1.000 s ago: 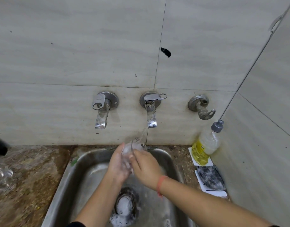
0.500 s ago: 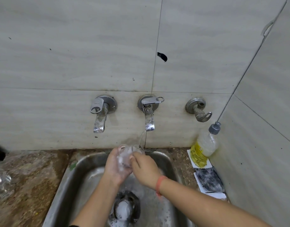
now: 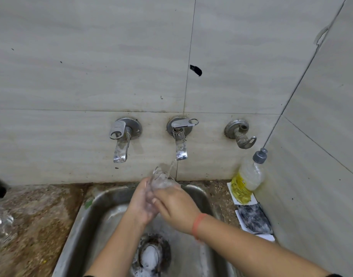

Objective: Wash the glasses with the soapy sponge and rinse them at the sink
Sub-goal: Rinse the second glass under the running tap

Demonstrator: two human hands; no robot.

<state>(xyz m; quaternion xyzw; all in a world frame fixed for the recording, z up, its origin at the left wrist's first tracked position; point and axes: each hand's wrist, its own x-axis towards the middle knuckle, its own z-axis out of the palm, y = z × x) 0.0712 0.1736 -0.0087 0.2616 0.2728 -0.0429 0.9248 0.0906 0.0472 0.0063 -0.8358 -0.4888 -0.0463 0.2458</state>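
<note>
Clear wet glass (image 3: 161, 180); dull, scuffed steel sink (image 3: 85, 220); shiny metal tap (image 3: 180, 140); smooth matt wall tiles (image 3: 91, 56); speckled stone counter (image 3: 37, 216); clear plastic bottle (image 3: 249, 174).

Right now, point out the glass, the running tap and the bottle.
glass (image 3: 161, 180): head view, clear wall below the rim.
running tap (image 3: 180, 148): head view, spout.
bottle (image 3: 251, 174): head view, clear body.

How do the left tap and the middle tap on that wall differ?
Water runs from the middle tap onto the glass; the left tap gives none. The middle tap's lever is swung sideways to the right; the left tap's points forward over its spout. Both are chrome and wall-mounted.
</note>
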